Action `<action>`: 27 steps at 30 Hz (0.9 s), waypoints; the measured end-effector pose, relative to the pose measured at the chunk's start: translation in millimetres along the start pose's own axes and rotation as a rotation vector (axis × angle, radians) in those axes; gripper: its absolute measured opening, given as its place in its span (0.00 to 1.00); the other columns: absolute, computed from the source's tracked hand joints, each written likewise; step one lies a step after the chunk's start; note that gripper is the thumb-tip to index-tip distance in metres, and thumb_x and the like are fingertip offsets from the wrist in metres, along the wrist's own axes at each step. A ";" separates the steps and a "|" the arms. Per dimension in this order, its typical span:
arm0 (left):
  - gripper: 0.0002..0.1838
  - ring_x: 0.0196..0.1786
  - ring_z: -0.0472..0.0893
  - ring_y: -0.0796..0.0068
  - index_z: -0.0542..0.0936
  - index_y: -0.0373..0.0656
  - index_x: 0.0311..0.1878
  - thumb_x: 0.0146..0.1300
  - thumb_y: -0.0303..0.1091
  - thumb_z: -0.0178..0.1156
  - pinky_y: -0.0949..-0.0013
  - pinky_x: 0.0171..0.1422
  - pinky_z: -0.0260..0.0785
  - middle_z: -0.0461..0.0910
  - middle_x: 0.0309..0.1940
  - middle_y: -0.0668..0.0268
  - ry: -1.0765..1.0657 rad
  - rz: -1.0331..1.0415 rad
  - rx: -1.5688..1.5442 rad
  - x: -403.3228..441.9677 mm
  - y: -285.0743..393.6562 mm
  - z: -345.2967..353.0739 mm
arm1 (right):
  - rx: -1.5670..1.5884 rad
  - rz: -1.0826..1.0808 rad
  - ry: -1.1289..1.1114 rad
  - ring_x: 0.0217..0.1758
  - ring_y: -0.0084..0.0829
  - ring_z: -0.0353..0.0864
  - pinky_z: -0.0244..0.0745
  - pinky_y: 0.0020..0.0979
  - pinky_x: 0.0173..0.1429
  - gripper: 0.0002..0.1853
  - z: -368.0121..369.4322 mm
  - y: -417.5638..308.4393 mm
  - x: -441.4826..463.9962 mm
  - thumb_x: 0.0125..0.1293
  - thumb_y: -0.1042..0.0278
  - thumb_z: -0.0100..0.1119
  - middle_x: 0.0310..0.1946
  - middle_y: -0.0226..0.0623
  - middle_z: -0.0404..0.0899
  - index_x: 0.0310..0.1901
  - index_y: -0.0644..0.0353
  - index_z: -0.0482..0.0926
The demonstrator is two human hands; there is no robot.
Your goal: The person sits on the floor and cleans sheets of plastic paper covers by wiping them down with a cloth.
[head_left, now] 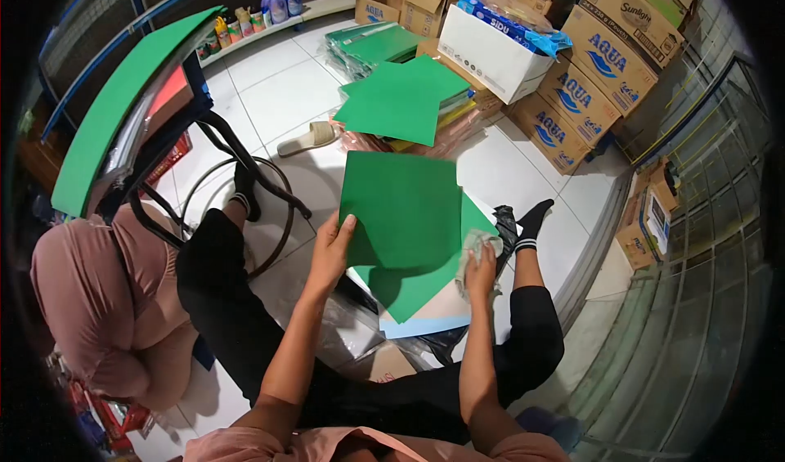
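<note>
My left hand [331, 249] grips the left edge of a green sheet [401, 208] that looks like card or a folder, thumb on top. The sheet is raised and tilted over a low pile between my legs. At the sheet's lower right, my right hand [481, 274] is closed on a crumpled pale cloth [474, 253]. Beneath lie another green sheet [405, 286], a beige sheet [446, 302] and a light blue sheet [425, 326]. Black plastic [441, 346] shows around the pile.
Ahead lie loose green sheets [401, 98] on a plastic-wrapped stack. A sandal [308, 139] sits left of it. Cardboard boxes [576, 94] and a white box [491, 57] stand at right. A stool [237, 159] bears more green sheets [123, 118]. Another person [98, 298] sits at left.
</note>
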State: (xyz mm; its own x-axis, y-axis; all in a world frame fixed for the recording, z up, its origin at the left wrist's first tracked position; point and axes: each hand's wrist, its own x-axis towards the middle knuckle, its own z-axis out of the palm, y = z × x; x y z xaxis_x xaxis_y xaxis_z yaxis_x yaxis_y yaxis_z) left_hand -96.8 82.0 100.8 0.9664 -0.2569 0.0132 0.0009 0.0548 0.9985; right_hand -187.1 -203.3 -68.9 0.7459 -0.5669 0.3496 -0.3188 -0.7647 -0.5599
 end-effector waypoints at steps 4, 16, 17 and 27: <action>0.14 0.51 0.70 0.65 0.76 0.40 0.44 0.54 0.24 0.50 0.64 0.57 0.59 0.75 0.45 0.64 -0.121 0.262 0.167 -6.6 23.2 7.3 | 0.188 0.306 0.050 0.47 0.42 0.73 0.67 0.31 0.52 0.20 -32.2 -1.9 12.1 0.63 0.61 0.49 0.46 0.48 0.73 0.52 0.67 0.69; 0.20 0.69 0.38 0.42 0.83 0.54 0.28 0.35 0.16 0.54 0.22 0.57 0.33 0.55 0.66 0.66 -0.227 0.325 1.022 -42.2 -72.8 11.2 | 0.958 0.342 0.081 0.30 0.22 0.70 0.66 0.22 0.37 0.16 -60.5 -36.9 12.3 0.64 0.58 0.49 0.31 0.33 0.74 0.43 0.63 0.72; 0.20 0.69 0.38 0.42 0.83 0.54 0.28 0.35 0.16 0.54 0.22 0.57 0.33 0.55 0.66 0.66 -0.237 0.325 1.019 -43.8 -78.3 11.1 | 0.931 0.283 0.025 0.30 0.22 0.70 0.66 0.22 0.37 0.15 -60.6 -54.8 7.7 0.64 0.58 0.49 0.31 0.33 0.74 0.43 0.63 0.72; 0.25 0.68 0.45 0.44 0.76 0.55 0.50 0.48 0.19 0.51 0.41 0.66 0.42 0.51 0.67 0.56 0.007 0.333 0.835 -48.6 -118.8 9.9 | 0.533 -0.269 -0.130 0.55 0.42 0.68 0.63 0.36 0.56 0.18 34.8 -101.7 -51.0 0.61 0.65 0.50 0.53 0.46 0.67 0.51 0.64 0.69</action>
State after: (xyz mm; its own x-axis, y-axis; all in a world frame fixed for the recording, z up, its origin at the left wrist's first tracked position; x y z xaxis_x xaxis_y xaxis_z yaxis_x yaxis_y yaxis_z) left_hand -146.5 78.4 -18.0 0.8845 -0.3471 0.3117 -0.4646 -0.5947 0.6561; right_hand -172.4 -86.0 -55.9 0.8355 -0.3078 0.4552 0.2019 -0.5985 -0.7752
